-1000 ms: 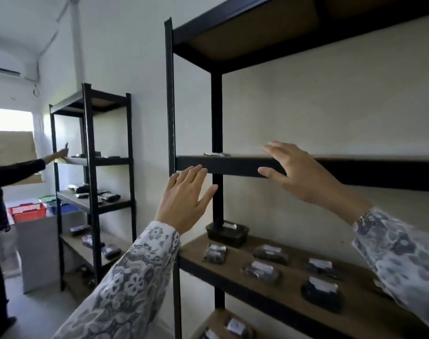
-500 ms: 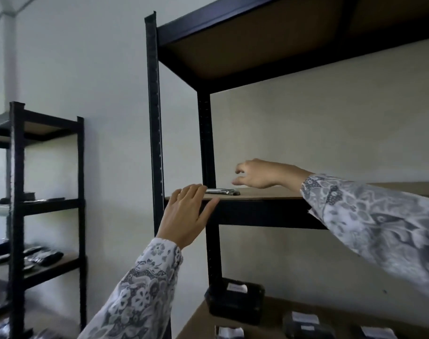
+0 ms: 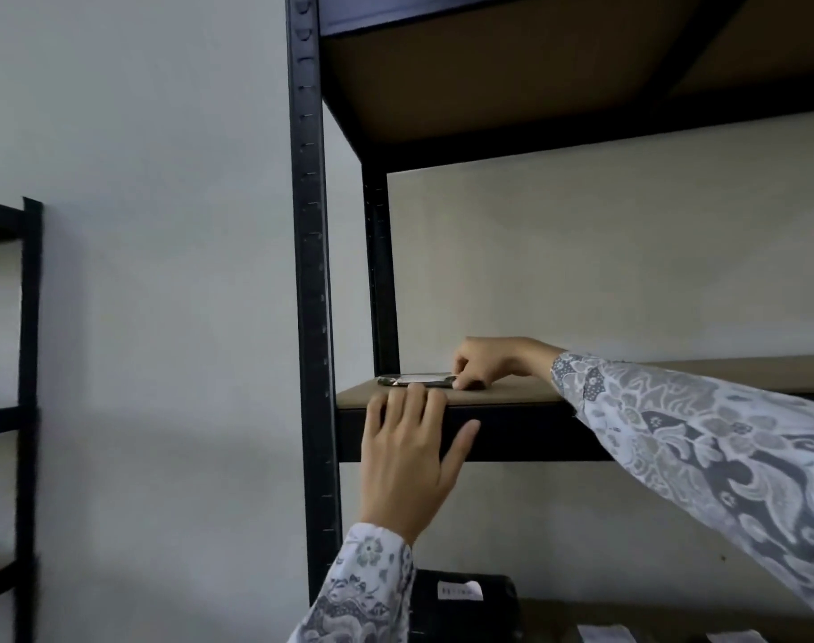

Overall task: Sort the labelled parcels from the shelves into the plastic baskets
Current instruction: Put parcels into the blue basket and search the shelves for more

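A thin dark parcel with a white label point(image 3: 414, 379) lies flat near the left end of a high brown shelf board point(image 3: 512, 392) in the black metal rack. My right hand point(image 3: 486, 362) reaches across the board, its fingers curled down onto the parcel's right end. My left hand point(image 3: 407, 450) rests flat against the shelf's black front edge, fingers spread, fingertips just below the parcel. A black boxed parcel with a white label point(image 3: 463, 605) sits on the shelf below.
The rack's black upright post point(image 3: 310, 271) stands just left of my hands. Another shelf board point(image 3: 535, 62) hangs overhead. A second black rack point(image 3: 25, 410) shows at the far left. White labels of more parcels point(image 3: 602, 633) peek in at the bottom edge.
My view has tilted up and closed in on the high shelf. My right hand moved left along the board and came down onto the parcel. My left hand stays at the shelf edge.
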A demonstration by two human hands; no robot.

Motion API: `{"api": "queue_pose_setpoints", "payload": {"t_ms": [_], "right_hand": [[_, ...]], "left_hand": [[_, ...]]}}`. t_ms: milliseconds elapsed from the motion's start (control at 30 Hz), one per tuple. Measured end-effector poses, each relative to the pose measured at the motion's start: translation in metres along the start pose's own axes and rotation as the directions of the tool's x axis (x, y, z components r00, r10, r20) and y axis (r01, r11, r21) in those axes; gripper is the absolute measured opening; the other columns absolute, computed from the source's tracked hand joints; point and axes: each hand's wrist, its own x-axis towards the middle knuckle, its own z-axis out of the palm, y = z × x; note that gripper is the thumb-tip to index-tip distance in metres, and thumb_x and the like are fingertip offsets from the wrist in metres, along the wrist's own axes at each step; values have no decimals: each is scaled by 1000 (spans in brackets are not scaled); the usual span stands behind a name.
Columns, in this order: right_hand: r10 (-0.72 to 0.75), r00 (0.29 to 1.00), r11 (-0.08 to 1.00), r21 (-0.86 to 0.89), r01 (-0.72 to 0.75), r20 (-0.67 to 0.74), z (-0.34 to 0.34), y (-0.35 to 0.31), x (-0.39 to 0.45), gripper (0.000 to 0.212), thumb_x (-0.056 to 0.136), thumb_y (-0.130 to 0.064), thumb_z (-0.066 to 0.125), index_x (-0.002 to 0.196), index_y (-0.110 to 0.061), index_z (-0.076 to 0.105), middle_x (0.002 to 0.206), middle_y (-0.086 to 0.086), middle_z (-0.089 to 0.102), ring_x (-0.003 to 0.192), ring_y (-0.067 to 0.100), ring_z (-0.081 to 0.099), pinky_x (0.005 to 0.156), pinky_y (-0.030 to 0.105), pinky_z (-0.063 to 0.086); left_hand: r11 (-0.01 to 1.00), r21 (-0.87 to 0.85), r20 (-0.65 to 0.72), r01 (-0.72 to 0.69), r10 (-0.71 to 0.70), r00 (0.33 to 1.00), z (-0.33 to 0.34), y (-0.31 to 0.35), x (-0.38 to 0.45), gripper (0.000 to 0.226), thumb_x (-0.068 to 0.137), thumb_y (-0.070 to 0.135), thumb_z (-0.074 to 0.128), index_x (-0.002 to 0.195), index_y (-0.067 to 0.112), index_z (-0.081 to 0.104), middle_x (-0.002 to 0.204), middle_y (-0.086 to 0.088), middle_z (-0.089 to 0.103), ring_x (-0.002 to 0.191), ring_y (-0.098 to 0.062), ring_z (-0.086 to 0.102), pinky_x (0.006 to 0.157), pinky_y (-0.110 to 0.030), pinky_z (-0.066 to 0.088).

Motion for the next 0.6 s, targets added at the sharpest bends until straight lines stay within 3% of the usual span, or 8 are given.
{"api": "queue_pose_setpoints", "payload": {"t_ms": [67, 133, 267, 433, 500, 600], "right_hand": [[9, 1000, 997, 76, -8, -5, -4, 3, -6, 32, 83, -9, 67, 104, 14, 60, 83, 11, 53, 66, 14, 46, 54, 19, 40], [4, 999, 990, 143, 3, -53, -6, 8, -9, 39, 77, -4, 72, 106, 18, 59, 80, 12, 54, 65, 14, 47, 56, 18, 40], [6, 996, 969, 248, 17, -92, -11, 11, -19, 35, 73, 6, 73, 105, 11, 60, 73, 9, 56, 61, 16, 54, 51, 17, 47], [27, 989, 946, 324, 22, -146, -15, 20, -38, 50, 71, 4, 76, 118, -2, 60, 80, 9, 59, 60, 18, 56, 45, 18, 48], [29, 980, 931, 363, 46, -198, -18, 28, -52, 48, 72, 6, 75, 116, -3, 61, 81, 11, 60, 55, 17, 56, 46, 19, 50], [2, 951, 894, 427, 137, -309, -27, 48, -86, 29, 72, 10, 73, 97, -3, 65, 74, 12, 62, 43, 11, 57, 47, 21, 53]], "left_hand": [[1000, 5, -15, -3, 3, 1000, 3, 0, -2, 44, 97, 49, 29, 88, 15, 55, 83, -1, 55, 79, -21, 50, 82, -33, 37], [1000, 5, -28, -7, 7, 1000, 4, 0, -3, 43, 96, 48, 31, 87, 14, 56, 83, -1, 56, 78, -22, 51, 82, -34, 38], [1000, -1, -22, 10, -10, 1000, 5, 0, -1, 41, 94, 47, 36, 87, 13, 58, 83, -2, 57, 77, -22, 52, 82, -34, 38], [999, -29, 27, 36, -35, 999, 1, 1, -3, 42, 94, 46, 37, 90, 10, 59, 85, -3, 58, 79, -23, 53, 84, -35, 40], [998, -39, 36, 54, -52, 998, 0, 3, -3, 43, 93, 46, 37, 90, 9, 59, 85, -4, 58, 80, -24, 53, 84, -36, 40], [994, -55, 32, 92, -90, 995, -1, 6, -1, 43, 92, 45, 38, 87, 7, 58, 84, -6, 58, 79, -27, 53, 83, -38, 40]]}}
